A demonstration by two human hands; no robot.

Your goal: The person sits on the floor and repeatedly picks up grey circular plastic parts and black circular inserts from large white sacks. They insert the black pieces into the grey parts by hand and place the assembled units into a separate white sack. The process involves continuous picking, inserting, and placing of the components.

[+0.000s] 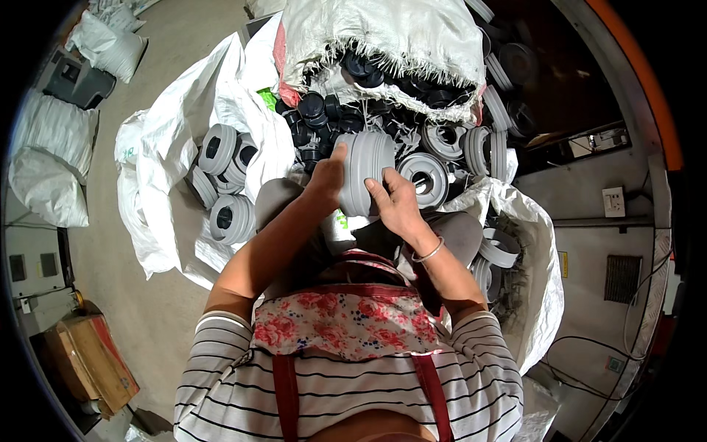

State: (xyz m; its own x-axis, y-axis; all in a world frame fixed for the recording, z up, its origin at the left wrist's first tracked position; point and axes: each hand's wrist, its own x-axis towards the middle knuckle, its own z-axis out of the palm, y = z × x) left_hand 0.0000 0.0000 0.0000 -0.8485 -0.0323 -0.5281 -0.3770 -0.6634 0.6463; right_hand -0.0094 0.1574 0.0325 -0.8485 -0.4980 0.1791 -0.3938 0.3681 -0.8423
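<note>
A large grey ribbed plastic ring (362, 158) is held up in front of my lap, its grooved side facing me. My left hand (328, 175) grips it along the left side, thumb near the upper edge. On the lower right, my right hand (399, 202) is closed round its rim, thumb lying on the grooved wall. Just beyond it sits another grey ring (423, 181) with a dark inner opening. A heap of round black plastic caps (315, 110) lies behind the held ring. Most of the fingers are hidden behind the ring.
An open white woven sack (166, 166) with several grey rings (233, 219) stands at my left. Another open sack (541, 258) with grey rings is at my right. A large sack (383, 33) spills black parts ahead. A cardboard box (92, 361) rests at lower left.
</note>
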